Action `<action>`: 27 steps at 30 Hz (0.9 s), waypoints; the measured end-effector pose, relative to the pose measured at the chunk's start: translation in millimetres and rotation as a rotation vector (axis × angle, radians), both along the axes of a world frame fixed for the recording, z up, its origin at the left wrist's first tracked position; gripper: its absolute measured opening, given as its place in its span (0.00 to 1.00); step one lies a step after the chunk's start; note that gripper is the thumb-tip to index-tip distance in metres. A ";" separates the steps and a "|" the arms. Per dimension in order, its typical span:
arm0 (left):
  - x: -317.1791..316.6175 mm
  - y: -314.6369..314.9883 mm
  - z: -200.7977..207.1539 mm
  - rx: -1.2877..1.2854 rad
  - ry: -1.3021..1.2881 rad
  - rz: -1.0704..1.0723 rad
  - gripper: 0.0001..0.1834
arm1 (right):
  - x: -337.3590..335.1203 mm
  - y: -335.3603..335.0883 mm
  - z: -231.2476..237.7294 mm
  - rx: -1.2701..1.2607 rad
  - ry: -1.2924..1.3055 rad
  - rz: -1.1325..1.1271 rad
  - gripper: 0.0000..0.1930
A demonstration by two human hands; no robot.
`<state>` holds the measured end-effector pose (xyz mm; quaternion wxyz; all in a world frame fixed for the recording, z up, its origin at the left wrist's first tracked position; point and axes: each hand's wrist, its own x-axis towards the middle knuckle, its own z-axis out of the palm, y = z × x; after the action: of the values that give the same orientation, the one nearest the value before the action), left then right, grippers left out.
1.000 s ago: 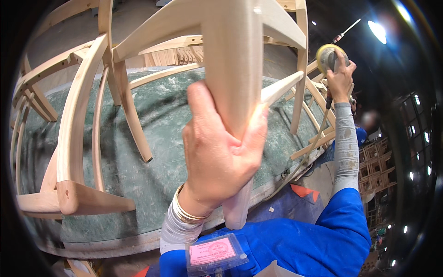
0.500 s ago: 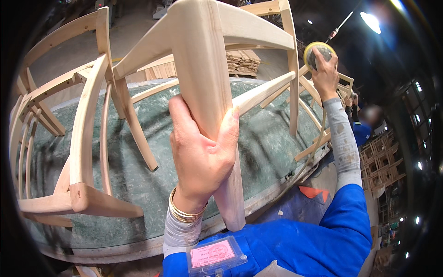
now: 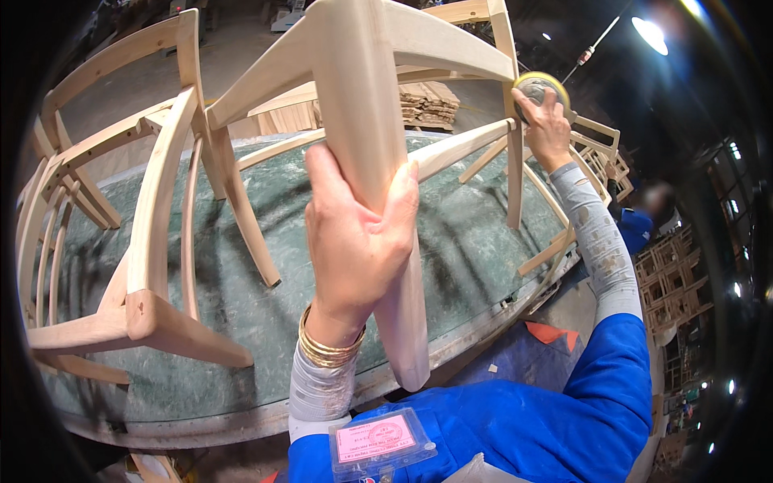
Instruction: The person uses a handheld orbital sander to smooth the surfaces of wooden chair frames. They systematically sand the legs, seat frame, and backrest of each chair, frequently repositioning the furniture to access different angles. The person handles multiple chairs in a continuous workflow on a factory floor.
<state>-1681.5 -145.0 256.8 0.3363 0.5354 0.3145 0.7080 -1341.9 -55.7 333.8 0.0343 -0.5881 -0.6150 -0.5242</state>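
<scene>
My left hand is wrapped around a pale unfinished wooden chair leg that points toward me, close to the camera. The leg belongs to a bare wooden chair frame tipped over the green-covered workbench. My right hand reaches out to the far right and grips a round yellow sanding tool, pressed against another upright leg of the same frame. Gold bangles sit on my left wrist.
A second unfinished chair frame lies on the bench at the left. Stacked wood pieces sit beyond the bench. More chair frames are piled at the right, near a person in blue. A badge hangs on my blue clothing.
The chair frame has tilted and shifted, its gripped leg now more upright in view. My right hand with the sander has moved slightly left and up along the far leg.
</scene>
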 end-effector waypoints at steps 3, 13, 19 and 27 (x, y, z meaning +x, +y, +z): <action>-1.2 0.3 0.1 -0.007 0.005 -0.025 0.18 | 3.0 -4.4 11.7 0.055 0.065 -0.064 0.29; 6.1 6.3 0.4 0.041 -0.026 0.042 0.17 | 90.1 -76.2 -17.1 0.109 0.749 0.072 0.35; 16.3 0.3 4.8 -0.090 -0.090 -0.071 0.18 | 192.6 -134.3 -161.2 0.067 1.258 -0.030 0.37; 18.5 -9.3 7.5 -0.172 0.058 0.128 0.19 | 265.0 -188.2 -259.5 -0.004 1.594 0.184 0.35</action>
<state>-1663.0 -154.2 264.3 0.3260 0.5036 0.4175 0.6825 -1076.9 -243.8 74.3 0.5052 -0.7324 -0.4525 0.0596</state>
